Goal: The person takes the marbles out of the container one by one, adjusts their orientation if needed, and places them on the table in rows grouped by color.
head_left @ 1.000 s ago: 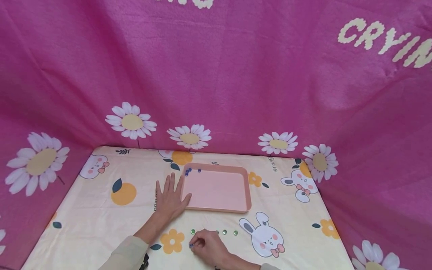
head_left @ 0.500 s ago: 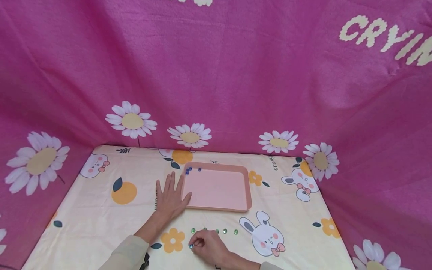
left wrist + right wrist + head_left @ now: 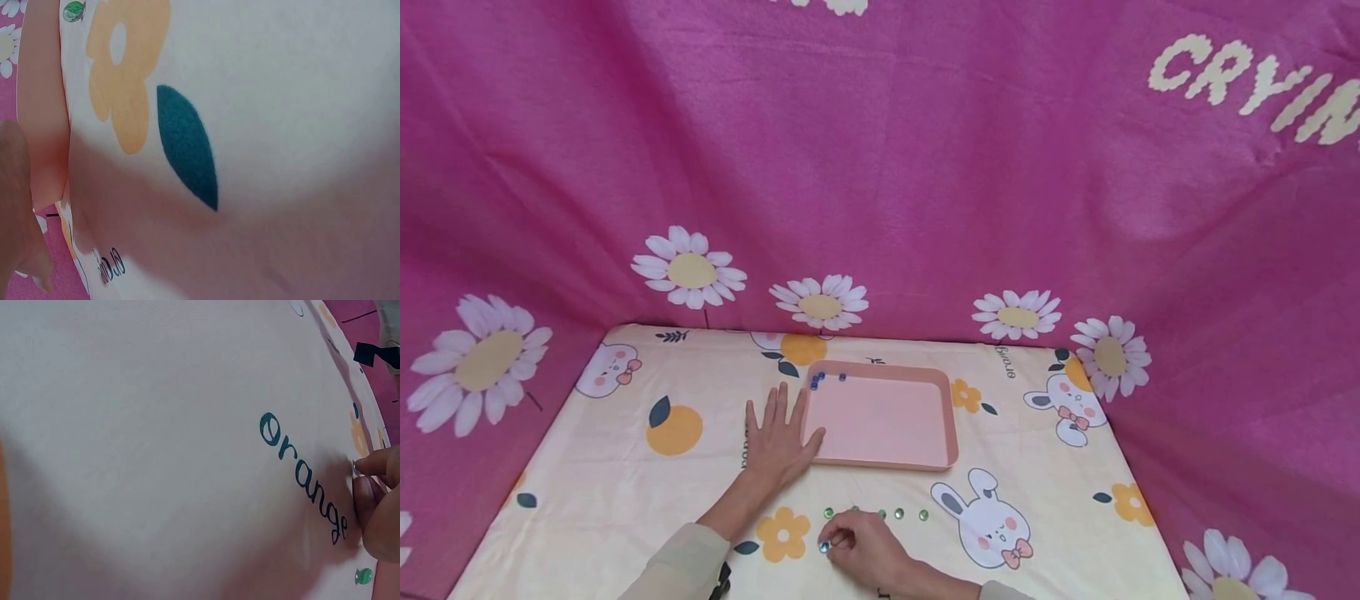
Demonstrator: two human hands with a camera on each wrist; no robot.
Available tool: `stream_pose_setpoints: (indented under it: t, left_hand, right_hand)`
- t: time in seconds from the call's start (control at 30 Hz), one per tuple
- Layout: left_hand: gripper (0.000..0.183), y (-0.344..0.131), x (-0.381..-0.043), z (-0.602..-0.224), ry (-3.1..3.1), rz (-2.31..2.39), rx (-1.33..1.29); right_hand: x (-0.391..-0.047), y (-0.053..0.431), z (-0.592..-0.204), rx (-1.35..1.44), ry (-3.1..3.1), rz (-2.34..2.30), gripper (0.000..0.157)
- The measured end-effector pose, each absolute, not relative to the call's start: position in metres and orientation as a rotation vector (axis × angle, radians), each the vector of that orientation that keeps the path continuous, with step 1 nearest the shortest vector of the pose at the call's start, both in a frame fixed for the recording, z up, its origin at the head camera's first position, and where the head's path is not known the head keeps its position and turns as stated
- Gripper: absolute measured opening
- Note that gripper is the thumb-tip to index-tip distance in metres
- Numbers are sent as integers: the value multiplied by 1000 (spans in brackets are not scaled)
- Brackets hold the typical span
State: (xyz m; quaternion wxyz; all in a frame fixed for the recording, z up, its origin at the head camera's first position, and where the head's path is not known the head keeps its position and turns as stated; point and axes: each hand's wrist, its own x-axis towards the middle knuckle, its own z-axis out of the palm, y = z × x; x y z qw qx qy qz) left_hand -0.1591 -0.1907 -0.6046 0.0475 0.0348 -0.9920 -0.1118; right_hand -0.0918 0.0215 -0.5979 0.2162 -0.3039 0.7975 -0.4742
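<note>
With fingers spread, my left hand (image 3: 778, 442) rests against the left side of a shallow pink tray (image 3: 951, 425), its thumb over the rim near the front corner. In the left wrist view, part of that hand (image 3: 17, 212) shows along the tray's outer wall (image 3: 45, 94). My right hand (image 3: 867, 548) is low over the cloth in front of the tray. Its thumb and index finger pinch a small shiny blue marble (image 3: 824, 547). Only a sliver of it shows in the right wrist view, between the fingertips. Several blue marbles (image 3: 815, 385) lie in the tray's far left corner.
Green marbles (image 3: 923, 516) lie in a row on the patterned cloth (image 3: 1045, 517), between tray and right hand, which partly covers the row. One green marble (image 3: 364, 576) appears near the right hand in its wrist view. A magenta curtain (image 3: 880, 167) rises behind the table.
Both hands stay in place. At the right fingertips, the marble now shows more of its shiny surface than a second ago.
</note>
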Motion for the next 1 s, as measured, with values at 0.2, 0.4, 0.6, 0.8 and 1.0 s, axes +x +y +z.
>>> stream_pose_setpoints:
  t: [0.2, 0.4, 0.6, 0.8, 1.0]
  left_hand:
    - [83, -191, -160, -604, -3001, -344, 91]
    - [82, -190, -159, -602, -2997, -329, 92]
    - [82, -190, -157, -600, -3005, -333, 94]
    - [82, -191, -158, -602, -3012, -325, 99]
    - [83, -190, -157, -603, -3019, -342, 99]
  right_hand:
    - [-98, 23, -592, -889, 2275, -1316, 22]
    - [-112, 20, -577, -816, 2287, -1402, 17]
    - [-140, 12, -556, -694, 2308, -1444, 16]
    - [-180, 4, -547, -662, 2442, -1494, 16]
    - [-217, -5, -547, -708, 2553, -1496, 20]
